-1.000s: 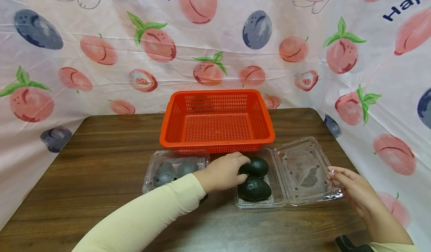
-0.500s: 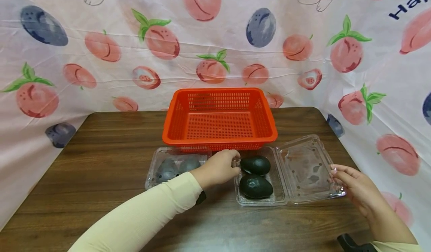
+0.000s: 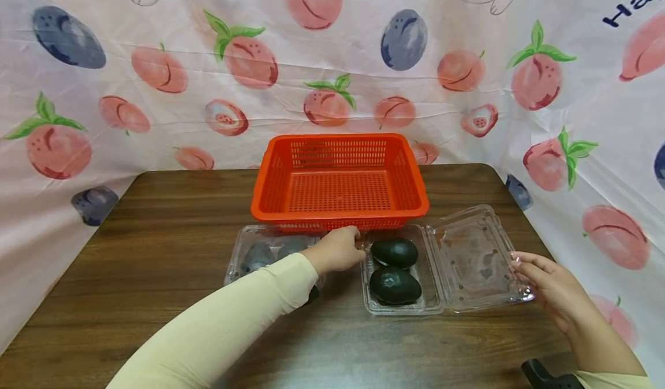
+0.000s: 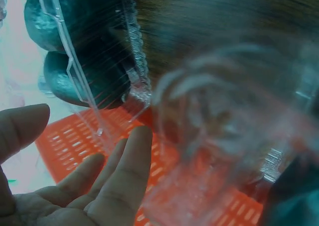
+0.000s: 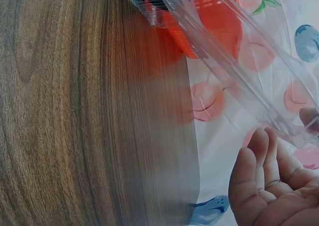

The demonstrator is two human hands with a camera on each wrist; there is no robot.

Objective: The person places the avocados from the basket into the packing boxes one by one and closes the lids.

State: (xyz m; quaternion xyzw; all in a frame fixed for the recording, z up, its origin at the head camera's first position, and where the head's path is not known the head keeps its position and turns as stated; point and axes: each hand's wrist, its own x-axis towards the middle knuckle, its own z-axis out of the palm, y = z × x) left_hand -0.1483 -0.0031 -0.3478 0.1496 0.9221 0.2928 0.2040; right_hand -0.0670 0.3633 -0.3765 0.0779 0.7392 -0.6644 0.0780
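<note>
Two dark green avocados, a rear one [image 3: 394, 253] and a front one [image 3: 395, 285], lie in an unfolded clear plastic clamshell container [image 3: 429, 305]. My left hand [image 3: 337, 251] is at this container's left rim, its fingers extended and thumb apart in the left wrist view, with nothing between them. Its lid [image 3: 470, 262] is folded out to the right and tilted up. My right hand [image 3: 545, 288] pinches the lid's outer edge between thumb and fingers. Left of it, a second clear clamshell [image 3: 240, 250], closed over dark rounded fruit, is partly hidden by my left arm.
A red-orange plastic basket [image 3: 340, 213] stands right behind both containers. Wood-grain table [image 3: 171, 233] runs under everything. A fruit-print cloth [image 3: 358, 42] hangs behind and along both sides.
My left hand has drawn back left from above the avocados to the container's left rim. Both avocados stay in place, and my right hand keeps hold of the lid.
</note>
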